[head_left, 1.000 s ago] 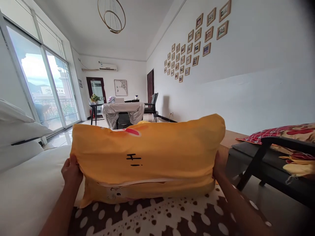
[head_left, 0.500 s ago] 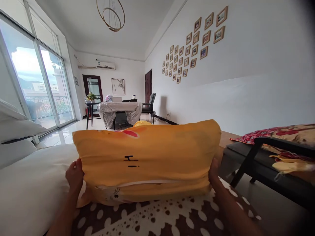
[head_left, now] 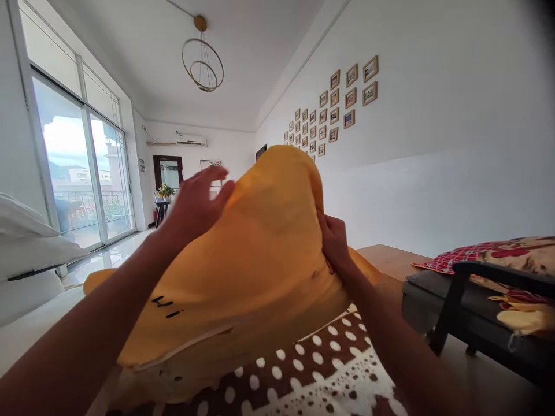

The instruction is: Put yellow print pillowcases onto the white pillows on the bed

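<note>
A yellow pillow (head_left: 255, 231) in a printed pillowcase fills the middle of the head view, its right part raised into a hump. Black "Hi" lettering shows at its lower left, beside a slit-like edge in the cloth. My right hand (head_left: 335, 240) grips the pillow's right side, fingers curled into the fabric. Off the left flank of the hump, my left hand (head_left: 202, 196) is raised with thumb and fingers apart, holding nothing. Whether its thumb touches the cloth, I cannot tell. Beneath lies a brown and white dotted cloth (head_left: 299, 367).
At right stands a dark armchair (head_left: 459, 289) with a red patterned cloth (head_left: 451, 259) on it, beside a wooden surface (head_left: 384, 260). White bedding (head_left: 34, 323) lies at left, near the glass sliding doors (head_left: 82, 167). Small picture frames (head_left: 333, 98) hang on the wall.
My left hand has let go of the pillow's left edge and moved up and right. The pillow's right part has been lifted, my right hand rising with it. The view has tilted upward.
</note>
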A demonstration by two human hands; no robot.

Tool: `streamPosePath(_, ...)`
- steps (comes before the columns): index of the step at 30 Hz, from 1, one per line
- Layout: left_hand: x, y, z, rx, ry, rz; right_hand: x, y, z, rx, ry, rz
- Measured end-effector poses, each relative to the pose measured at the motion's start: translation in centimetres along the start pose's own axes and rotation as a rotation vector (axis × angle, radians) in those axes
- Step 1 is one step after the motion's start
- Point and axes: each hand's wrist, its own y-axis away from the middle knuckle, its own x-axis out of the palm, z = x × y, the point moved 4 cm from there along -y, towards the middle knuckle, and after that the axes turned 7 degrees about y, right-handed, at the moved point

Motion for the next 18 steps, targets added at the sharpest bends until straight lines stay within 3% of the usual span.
streamPosePath(3,2.9,-3.0,-2.8,-0.06,0.131,0.154,1.0,0.1,3.5,-0.132,0.085,-0.036)
streamPosePath(6,3.7,-3.8,-4.1,-0.077,0.319,0.125,0.7,-0.6,5.4,-0.249,0.173,-0.156)
streamPosePath(8,2.4,-4.2,-5.0,0.013,0.357,-0.036,0.4,-2.2,7.0,-0.354,0.207,-0.24)
streamPosePath(13,-4.0,-5.1,-6.8,0.304,0.292,-0.652,0.7,-7.9,14.9,-0.673,0.23,-0.41)
streamPosePath(15,-5.9,-4.8,-5.5,0.319,0.25,-0.795,1.6,-9.2,17.7,-0.771,0.26,-0.364)
streamPosePath(18,-7.4,-3.1,-0.6,0.11,0.176,-0.854,4.0,-8.9,18.6,-0.851,0.407,-0.159)
